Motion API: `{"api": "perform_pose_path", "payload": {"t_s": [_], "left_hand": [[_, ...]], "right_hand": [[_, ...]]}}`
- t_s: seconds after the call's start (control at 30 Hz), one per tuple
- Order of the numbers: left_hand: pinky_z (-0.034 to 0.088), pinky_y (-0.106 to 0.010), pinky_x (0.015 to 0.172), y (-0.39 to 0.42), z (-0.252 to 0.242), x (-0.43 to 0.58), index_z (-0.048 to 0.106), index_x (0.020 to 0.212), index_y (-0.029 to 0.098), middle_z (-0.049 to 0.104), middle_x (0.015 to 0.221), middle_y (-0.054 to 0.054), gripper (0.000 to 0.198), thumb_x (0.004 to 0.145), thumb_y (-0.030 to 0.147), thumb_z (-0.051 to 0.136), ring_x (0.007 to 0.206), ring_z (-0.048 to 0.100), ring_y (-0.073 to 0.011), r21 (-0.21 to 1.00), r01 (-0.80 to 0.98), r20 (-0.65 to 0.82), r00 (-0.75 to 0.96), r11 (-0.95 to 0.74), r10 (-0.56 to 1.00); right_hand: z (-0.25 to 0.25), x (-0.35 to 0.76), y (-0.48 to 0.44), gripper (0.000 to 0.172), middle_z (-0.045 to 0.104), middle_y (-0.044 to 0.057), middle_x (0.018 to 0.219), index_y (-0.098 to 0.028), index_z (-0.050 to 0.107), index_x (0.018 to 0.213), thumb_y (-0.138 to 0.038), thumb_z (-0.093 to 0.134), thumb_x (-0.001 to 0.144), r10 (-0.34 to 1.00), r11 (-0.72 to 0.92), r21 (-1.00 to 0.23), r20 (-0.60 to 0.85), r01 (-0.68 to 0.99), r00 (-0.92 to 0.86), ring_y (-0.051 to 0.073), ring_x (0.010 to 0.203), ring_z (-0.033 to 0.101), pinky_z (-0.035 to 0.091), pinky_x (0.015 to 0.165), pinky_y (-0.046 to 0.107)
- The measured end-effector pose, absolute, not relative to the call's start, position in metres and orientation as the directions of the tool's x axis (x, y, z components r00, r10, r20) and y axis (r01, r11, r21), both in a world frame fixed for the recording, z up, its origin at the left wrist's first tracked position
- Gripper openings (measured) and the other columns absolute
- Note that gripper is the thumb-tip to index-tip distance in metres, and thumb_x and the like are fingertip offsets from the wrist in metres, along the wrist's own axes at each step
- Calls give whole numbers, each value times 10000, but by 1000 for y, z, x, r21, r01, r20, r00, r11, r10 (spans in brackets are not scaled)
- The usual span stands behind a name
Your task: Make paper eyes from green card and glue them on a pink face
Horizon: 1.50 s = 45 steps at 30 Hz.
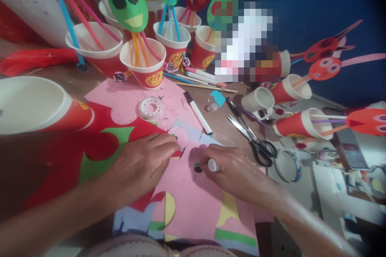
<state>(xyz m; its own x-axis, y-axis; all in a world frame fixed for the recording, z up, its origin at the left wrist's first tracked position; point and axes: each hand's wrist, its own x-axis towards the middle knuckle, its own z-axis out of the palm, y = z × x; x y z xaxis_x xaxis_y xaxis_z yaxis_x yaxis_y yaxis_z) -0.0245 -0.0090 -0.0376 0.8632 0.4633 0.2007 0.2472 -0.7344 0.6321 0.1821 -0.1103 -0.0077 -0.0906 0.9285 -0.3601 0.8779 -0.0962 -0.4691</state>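
Note:
My right hand [229, 168] is closed around a white stick whose round end [214, 165] sticks out toward me; it looks like a glue stick. By its fingertips, a small black and green oval piece [198, 167] shows against the pink paper [189, 204]. My left hand [147, 156] rests over the edge of the red and pink sheets, fingers bent and held together. Beside those fingertips are a light pink paper shape [180, 136] and a small red and dark bit; what they grip, if anything, is hidden.
Black-handled scissors [262, 148], a white marker [197, 112], a black pen [235, 110] and a tape roll [150, 107] lie beyond my hands. Red paper cups [144, 72] with straws and paper faces stand behind. A large cup [72, 104] is at left, a white mug [257, 102] at right.

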Motion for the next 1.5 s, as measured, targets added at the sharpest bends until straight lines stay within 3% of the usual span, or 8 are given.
{"api": "perform_pose_path", "payload": {"t_s": [0.27,0.43,0.63,0.8,0.9,1.1,1.27,1.5], "left_hand": [[500,-192,742,-4,-41,-26,633,1063,189,696,995,-28,224,901,121,494,896,665,-129,752,306,155,779,-584,607],[523,-214,736,-3,-38,-25,647,1068,192,719,1009,-35,216,896,181,517,906,680,-155,778,373,82,738,-505,670],[521,-204,549,0,-27,-24,679,985,188,756,821,-25,193,871,267,546,720,714,-178,755,470,29,672,-457,740],[473,-171,441,-1,-26,-26,691,984,211,764,836,-23,198,868,294,553,705,720,-179,738,477,56,661,-477,748],[498,-174,474,-4,-27,-27,698,977,214,766,884,-30,205,867,305,551,751,725,-187,741,483,36,666,-467,745],[556,-216,703,-7,-29,-23,705,967,212,763,879,-12,204,862,280,545,812,717,-172,789,428,0,716,-440,698],[524,-192,594,-8,-27,-23,684,931,194,719,700,7,175,876,243,525,651,675,-136,809,360,16,777,-465,629],[494,-195,596,-9,-27,-22,685,940,188,707,756,-9,200,892,196,492,648,637,-117,776,363,-8,824,-516,567]], "right_hand": [[-11,182,-113,288,688,-8,897,-201,642,928,0,571,734,934,-87,-520,-339,850,-111,158,796,624,387,686,257],[-13,182,-114,208,670,3,833,-181,632,879,-28,591,744,924,-112,-487,-372,866,-90,161,738,612,372,639,260],[-15,187,-120,202,680,-17,830,-225,659,900,-67,569,811,957,-70,-500,-278,863,-83,155,729,621,371,654,267],[-17,190,-125,222,671,5,827,-215,670,945,-73,564,812,970,-18,-463,-221,886,-96,151,690,622,374,608,256],[-18,189,-129,213,659,23,812,-186,659,962,-83,544,816,966,33,-426,-220,904,-139,158,678,615,373,586,260],[-18,181,-132,192,645,13,790,-186,644,955,-106,537,817,966,130,-354,-164,926,-198,169,706,605,378,586,279],[-16,177,-131,140,652,26,812,-180,637,919,-115,577,811,961,188,-274,-149,943,-235,178,698,604,387,569,294],[-21,177,-131,186,651,14,791,-178,631,978,-106,608,808,959,247,-198,-91,949,-269,186,676,609,377,543,311]]}}
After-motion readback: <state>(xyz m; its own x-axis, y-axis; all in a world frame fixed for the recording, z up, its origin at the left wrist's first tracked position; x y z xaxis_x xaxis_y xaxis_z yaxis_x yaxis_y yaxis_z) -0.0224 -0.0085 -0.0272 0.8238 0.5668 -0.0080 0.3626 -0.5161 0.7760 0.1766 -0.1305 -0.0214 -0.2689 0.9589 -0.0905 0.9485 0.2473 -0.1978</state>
